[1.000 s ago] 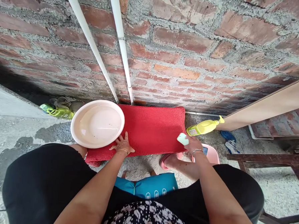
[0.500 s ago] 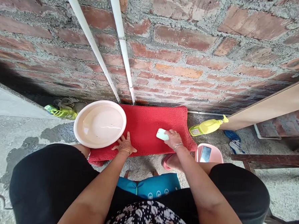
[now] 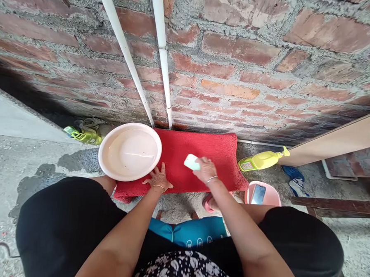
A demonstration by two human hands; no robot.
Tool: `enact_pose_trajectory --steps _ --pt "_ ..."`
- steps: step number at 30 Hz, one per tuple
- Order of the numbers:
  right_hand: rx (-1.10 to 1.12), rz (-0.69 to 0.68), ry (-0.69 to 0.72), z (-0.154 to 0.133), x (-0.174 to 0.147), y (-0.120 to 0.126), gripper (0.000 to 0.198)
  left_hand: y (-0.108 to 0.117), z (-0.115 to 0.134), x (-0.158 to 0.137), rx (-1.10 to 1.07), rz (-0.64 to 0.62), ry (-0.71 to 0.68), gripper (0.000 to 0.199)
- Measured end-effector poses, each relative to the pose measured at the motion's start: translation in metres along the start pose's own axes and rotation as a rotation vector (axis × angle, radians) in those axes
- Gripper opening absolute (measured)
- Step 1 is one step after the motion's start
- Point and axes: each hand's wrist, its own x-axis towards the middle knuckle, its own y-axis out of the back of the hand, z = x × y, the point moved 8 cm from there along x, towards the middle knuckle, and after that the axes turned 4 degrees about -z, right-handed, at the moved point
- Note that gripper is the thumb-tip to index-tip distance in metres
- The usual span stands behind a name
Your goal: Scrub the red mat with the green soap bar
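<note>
**Red mat under soap, both hands on it**

Red pile mat (image 3: 199,156) lies flat on the concrete floor (image 3: 22,163), its far edge against the brick wall (image 3: 238,67). The pale green soap bar (image 3: 191,162) sits near the mat's middle, held in the curled fingers of the right hand (image 3: 205,171) and pressed to the pile. The left hand (image 3: 158,179) lies flat on the mat's near left edge, fingers spread wide, holding nothing.

Judgement: the soaping will go best with the left hand pinning the mat while the bar travels in overlapping strokes, firm enough to reach into the pile.

A pink basin (image 3: 130,151) holding water overlaps the mat's left end. Beyond it lies a green bottle (image 3: 83,135). Off the mat's right end lies a yellow bottle (image 3: 263,160); its label is too small to read. At the mat's near right corner, a small pink tub (image 3: 270,194) holds a phone (image 3: 258,194). Two white pipes (image 3: 162,59) run down the wall to the mat's far edge.
</note>
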Motion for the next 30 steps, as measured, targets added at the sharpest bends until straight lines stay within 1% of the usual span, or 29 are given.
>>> enact_pose_trajectory --steps 1,2,3,4,5,6,8,10,12,13,14,15,16,17,18,20,22,24,25,26,27,28,29,30 --pt "-0.003 -0.032 0.065 -0.028 0.008 -0.008 0.044 0.000 0.000 0.000 0.003 0.004 0.001 0.131" --pt "-0.010 -0.060 0.114 -0.048 0.014 -0.014 0.044 0.000 0.000 0.000 0.005 0.004 0.004 0.131" --pt "-0.019 -0.082 0.143 -0.060 0.018 -0.019 0.042 0.001 0.000 0.000 0.006 0.001 0.004 0.132" --pt "-0.031 -0.097 0.153 -0.063 0.021 -0.022 0.041 0.000 0.000 0.000 0.006 -0.005 0.005 0.132" --pt "-0.041 -0.105 0.149 -0.058 0.022 -0.023 0.040 0.000 0.001 0.000 0.005 -0.016 0.007 0.132" --pt "-0.048 -0.104 0.130 -0.044 0.022 -0.022 0.040 0.000 0.001 0.000 0.001 -0.028 0.008 0.132" --pt "-0.055 -0.085 0.049 0.005 0.014 -0.015 0.040 0.000 0.001 0.000 -0.006 -0.050 0.007 0.133" --pt "-0.051 -0.050 -0.136 0.072 -0.002 -0.004 0.044 0.000 0.001 0.000 -0.011 -0.058 0.000 0.132" --pt "-0.052 -0.029 -0.376 0.139 -0.025 0.004 0.046 0.000 0.001 0.000 -0.016 -0.052 -0.008 0.132" --pt "-0.061 -0.025 -0.503 0.166 -0.037 0.008 0.045 0.000 0.001 0.000 -0.018 -0.049 -0.009 0.133" --pt "-0.064 -0.015 -0.599 0.184 -0.048 0.010 0.045 0.000 0.001 0.000 -0.021 -0.046 -0.010 0.133" --pt "-0.059 0.002 -0.656 0.192 -0.054 0.012 0.045 0.000 0.001 0.000 -0.024 -0.045 -0.010 0.133" --pt "-0.045 0.028 -0.665 0.191 -0.056 0.013 0.045 0.000 0.001 0.000 -0.026 -0.044 -0.011 0.133" --pt "-0.024 0.060 -0.627 0.180 -0.052 0.013 0.045 0.000 0.000 0.000 -0.027 -0.043 -0.012 0.133" --pt "0.003 0.092 -0.553 0.162 -0.045 0.013 0.045 0.000 0.000 0.000 -0.027 -0.042 -0.014 0.132" --pt "0.045 0.134 -0.369 0.109 -0.023 0.010 0.044 0.000 0.000 0.000 -0.024 -0.039 -0.014 0.132" --pt "0.064 0.120 -0.229 0.053 0.001 0.004 0.042 0.000 0.000 0.000 -0.017 -0.036 -0.010 0.132" --pt "0.072 0.062 -0.146 0.010 0.023 -0.005 0.042 0.000 -0.001 0.000 -0.010 -0.033 -0.005 0.132" --pt "0.069 0.031 -0.120 -0.003 0.032 -0.009 0.043 0.000 -0.001 0.000 -0.008 -0.031 -0.003 0.131" --pt "0.062 0.009 -0.107 -0.010 0.039 -0.012 0.043 0.000 0.000 0.000 -0.005 -0.031 -0.001 0.131" --pt "0.052 -0.002 -0.108 -0.008 0.044 -0.013 0.043 0.000 0.000 0.000 -0.004 -0.032 0.000 0.131" --pt "0.040 -0.001 -0.123 0.001 0.045 -0.013 0.043 0.001 0.000 0.000 -0.004 -0.034 0.002 0.131" --pt "0.029 0.012 -0.150 0.017 0.042 -0.011 0.043 0.000 0.000 0.000 -0.006 -0.038 0.005 0.131" --pt "0.021 0.029 -0.188 0.039 0.037 -0.008 0.042 0.000 0.000 0.000 -0.009 -0.043 0.007 0.131"
